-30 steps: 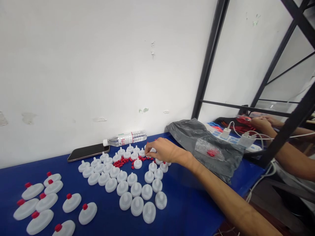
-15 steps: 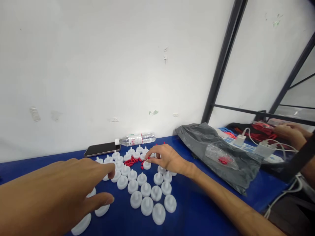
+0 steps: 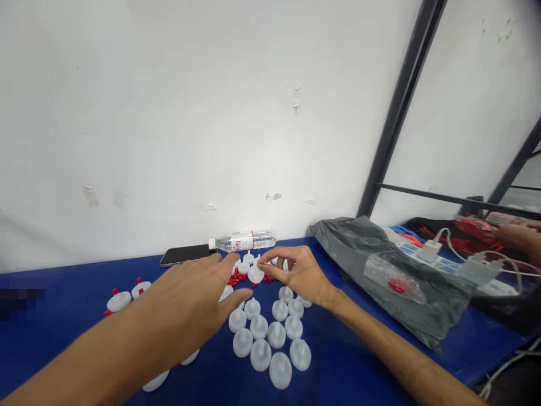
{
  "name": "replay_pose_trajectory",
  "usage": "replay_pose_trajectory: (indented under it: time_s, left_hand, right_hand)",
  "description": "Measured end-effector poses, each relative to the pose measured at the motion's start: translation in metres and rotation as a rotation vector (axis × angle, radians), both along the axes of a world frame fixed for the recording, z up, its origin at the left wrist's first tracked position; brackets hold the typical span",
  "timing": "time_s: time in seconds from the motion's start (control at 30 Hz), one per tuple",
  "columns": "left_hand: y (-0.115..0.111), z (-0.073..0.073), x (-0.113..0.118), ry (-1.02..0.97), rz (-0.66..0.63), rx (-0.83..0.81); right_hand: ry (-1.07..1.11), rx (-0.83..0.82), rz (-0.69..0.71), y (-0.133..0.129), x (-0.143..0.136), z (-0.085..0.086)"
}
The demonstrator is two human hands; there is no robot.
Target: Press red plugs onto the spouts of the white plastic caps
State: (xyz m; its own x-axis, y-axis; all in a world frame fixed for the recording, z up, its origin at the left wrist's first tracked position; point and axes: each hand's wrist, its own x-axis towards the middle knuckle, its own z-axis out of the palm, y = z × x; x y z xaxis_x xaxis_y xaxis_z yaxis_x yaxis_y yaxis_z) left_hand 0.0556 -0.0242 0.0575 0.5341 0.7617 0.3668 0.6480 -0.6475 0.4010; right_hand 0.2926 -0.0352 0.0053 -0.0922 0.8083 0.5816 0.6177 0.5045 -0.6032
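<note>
My right hand (image 3: 298, 272) pinches a small red cap at its fingertips, beside the spout of a white nozzle lid (image 3: 256, 274). That lid looks slightly tilted; whether the cap touches its spout I cannot tell. My left hand (image 3: 203, 293) is open, thumb and fingers apart, reaching over the white lids just left of it and hiding several. Loose red caps (image 3: 240, 277) lie in a pile behind the hands. More white nozzle lids (image 3: 260, 354) stand spout up in front, without red caps. At left, several lids (image 3: 119, 301) carry red caps on their spouts.
Along the wall lie a phone (image 3: 186, 255) and a clear plastic bottle (image 3: 245, 241). On the right is a grey plastic bag (image 3: 389, 282) with a clear packet of red pieces (image 3: 397, 285) on it. Beyond are a power strip with chargers (image 3: 482, 269), a black metal frame, and another person's hand.
My left hand has moved right and forward, towards the lid by my right hand. The lids with red caps at left have come into sight. The view has shifted slightly left.
</note>
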Motion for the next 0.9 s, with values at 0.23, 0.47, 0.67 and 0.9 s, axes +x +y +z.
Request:
replay_pose_trajectory:
  time_s: [0.23,0.47,0.67,0.9]
  left_hand:
    - [-0.004,-0.039,0.001,-0.206,-0.095,-0.323]
    - [-0.003,-0.066,-0.007,-0.600,-0.199,-0.719]
    - [-0.009,-0.064,-0.004,-0.672,-0.163,-0.757]
    - [-0.010,-0.065,-0.004,-0.691,-0.149,-0.799]
  right_hand:
    - [0.219,0.017,0.191,-0.031,-0.035,0.006]
    - [0.394,-0.107,0.238,-0.032,-0.042,-0.005]
    - [0.608,-0.353,0.325,-0.027,-0.044,-0.008]
    - [0.723,-0.433,0.429,-0.020,-0.046,-0.017]
